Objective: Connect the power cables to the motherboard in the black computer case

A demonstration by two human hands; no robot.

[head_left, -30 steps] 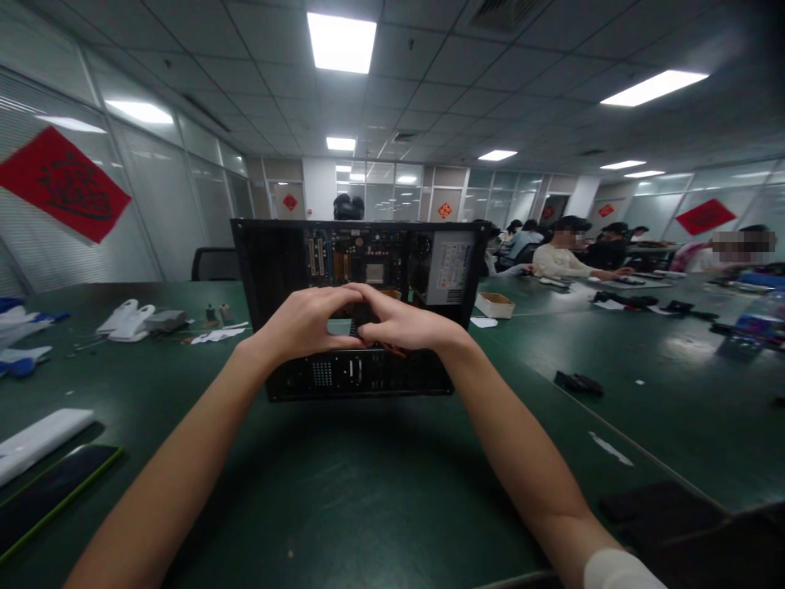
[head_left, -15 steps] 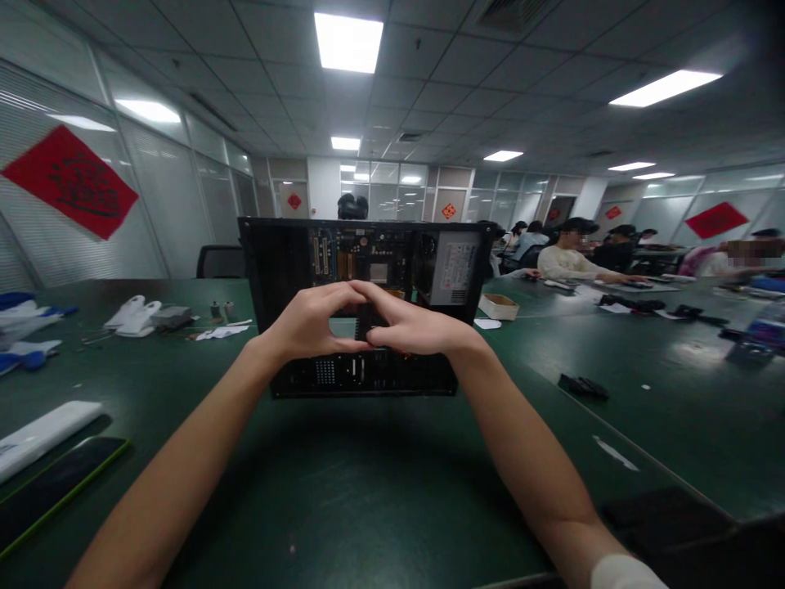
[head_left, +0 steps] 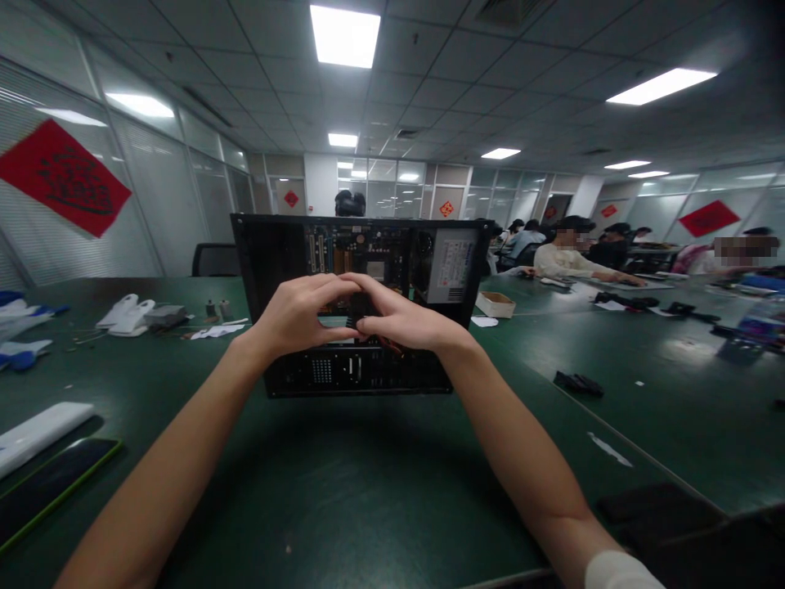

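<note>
An open black computer case (head_left: 270,254) lies on the green table (head_left: 343,491) straight ahead, with its motherboard (head_left: 356,245) and silver power supply (head_left: 450,266) showing. Both my hands reach into the middle of the case. My left hand (head_left: 300,315) and my right hand (head_left: 401,319) meet fingertip to fingertip, pinched on a small dark part (head_left: 357,309) between them. What that part is stays hidden by the fingers.
A phone (head_left: 49,495) and a white bar (head_left: 40,425) lie at the near left. White parts (head_left: 128,315) and paper scraps sit further left. A small box (head_left: 495,304) stands right of the case, black bits (head_left: 578,383) beyond. Other people (head_left: 567,249) sit at the far right.
Both hands have risen slightly inside the case and their fingertips have drawn closer together over the small dark part. The case has not moved.
</note>
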